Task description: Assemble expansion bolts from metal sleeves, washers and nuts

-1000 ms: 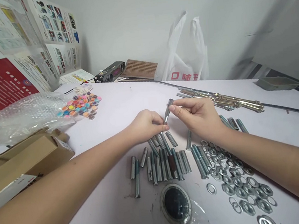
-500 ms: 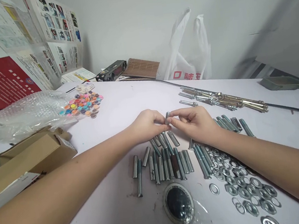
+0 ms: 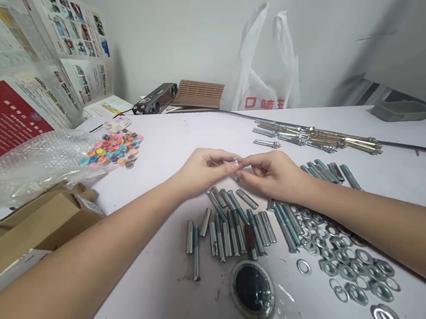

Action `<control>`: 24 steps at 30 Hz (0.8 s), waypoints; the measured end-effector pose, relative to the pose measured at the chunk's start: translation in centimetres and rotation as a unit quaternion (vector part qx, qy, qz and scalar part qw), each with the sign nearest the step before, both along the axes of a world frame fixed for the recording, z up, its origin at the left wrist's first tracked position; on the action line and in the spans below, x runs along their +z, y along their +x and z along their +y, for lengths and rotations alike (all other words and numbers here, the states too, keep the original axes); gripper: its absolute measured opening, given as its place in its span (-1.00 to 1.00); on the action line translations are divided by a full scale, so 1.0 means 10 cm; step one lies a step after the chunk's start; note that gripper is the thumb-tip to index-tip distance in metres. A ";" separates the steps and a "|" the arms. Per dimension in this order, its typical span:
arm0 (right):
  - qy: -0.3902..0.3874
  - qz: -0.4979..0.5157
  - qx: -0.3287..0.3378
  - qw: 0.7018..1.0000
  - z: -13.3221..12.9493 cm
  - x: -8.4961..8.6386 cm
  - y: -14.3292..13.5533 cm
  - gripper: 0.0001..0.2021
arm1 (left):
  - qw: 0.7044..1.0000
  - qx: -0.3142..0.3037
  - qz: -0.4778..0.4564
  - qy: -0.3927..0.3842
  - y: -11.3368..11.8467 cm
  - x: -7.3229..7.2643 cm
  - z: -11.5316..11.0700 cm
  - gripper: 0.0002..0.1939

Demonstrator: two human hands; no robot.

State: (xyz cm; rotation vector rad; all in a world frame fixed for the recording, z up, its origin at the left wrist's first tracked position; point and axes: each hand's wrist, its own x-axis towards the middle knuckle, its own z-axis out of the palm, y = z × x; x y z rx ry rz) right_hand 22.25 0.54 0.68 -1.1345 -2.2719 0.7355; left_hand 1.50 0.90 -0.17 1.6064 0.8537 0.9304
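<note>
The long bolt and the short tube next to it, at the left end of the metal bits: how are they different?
The bolt is longer; the tube is shorter.
The bolt spreads wider at its near end, while the tube looks about the same width all along.
The bolt is thinner along its middle; the tube is fatter.
Both are shiny, silvery metal, and both lie on the white table.

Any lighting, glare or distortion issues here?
Head view: soft light, with a diagonal shadow on the wall at right; head view: clear film glints and forearms look stretched; head view: the left hand and right hand mostly hide a small metal piece.
</note>
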 end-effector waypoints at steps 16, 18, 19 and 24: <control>-0.223 0.212 -0.009 0.951 0.00 0.32 0.02 -0.75 | 1.000 -0.003 0.013 0.008 0.05 0.01 -0.05 -0.68; -0.209 0.221 -0.018 0.952 0.01 0.32 0.00 -0.80 | 1.000 0.006 0.023 0.019 0.06 0.00 -0.05 -0.67; -0.198 0.221 -0.019 0.955 0.01 0.33 -0.01 -0.81 | 0.999 0.009 0.029 0.027 0.06 0.00 -0.05 -0.67; -0.131 0.176 -0.014 0.975 0.04 0.34 -0.04 -0.74 | 0.996 0.002 0.048 0.078 0.06 0.01 -0.05 -0.69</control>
